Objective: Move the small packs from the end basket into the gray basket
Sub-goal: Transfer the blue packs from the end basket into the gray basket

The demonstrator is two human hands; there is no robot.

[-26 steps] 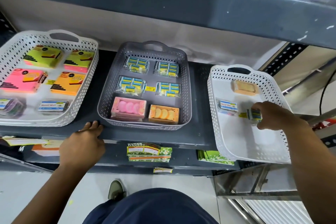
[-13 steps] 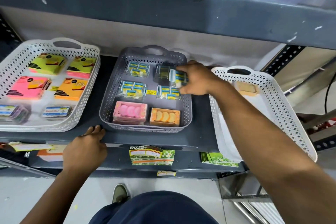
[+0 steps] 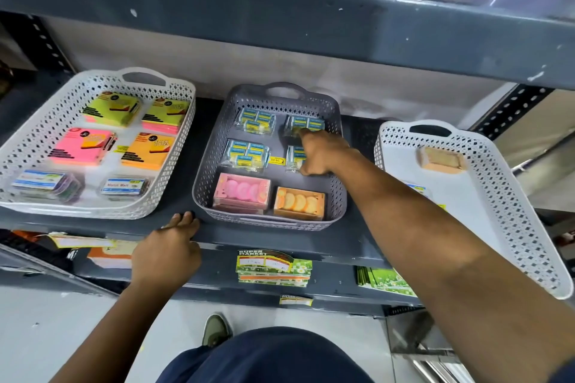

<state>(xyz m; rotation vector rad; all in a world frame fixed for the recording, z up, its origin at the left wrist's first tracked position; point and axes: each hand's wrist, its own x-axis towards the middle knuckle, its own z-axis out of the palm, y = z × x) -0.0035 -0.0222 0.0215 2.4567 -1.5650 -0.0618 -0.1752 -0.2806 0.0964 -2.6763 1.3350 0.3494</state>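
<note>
1. The right hand (image 3: 322, 152) reaches into the gray basket (image 3: 208, 165), knuckles up, fingers curled down over the small packs on the basket's right side; whether the grip is closed on a pack or just resting there I cannot tell.
2. The left hand (image 3: 166, 253) lies flat on the shelf edge (image 3: 342, 246) just in front of the gray basket's near left corner, fingers spread, gripping nothing.
3. The small packs (image 3: 247, 152) are clear wrappers holding little blue-and-yellow blocks. Four groups sit in the gray basket's far half: two to the left of the right hand, one beyond its fingertips, one partly under it.
4. At the near end of the gray basket stand a pink box (image 3: 242, 194) and, touching its right side, an orange box (image 3: 300, 204).
5. A yellow price tag (image 3: 277, 160) lies on the gray basket's floor between the packs.
6. Right of the gray basket, well apart, the white end basket (image 3: 504, 196) sits tilted, with a tan block (image 3: 441, 158) near its far end and a blue-labelled pack (image 3: 415, 188) half hidden by the forearm.
7. Left of the gray basket, another white basket (image 3: 34, 140) holds bright sticky-note pads (image 3: 82, 146).
</note>
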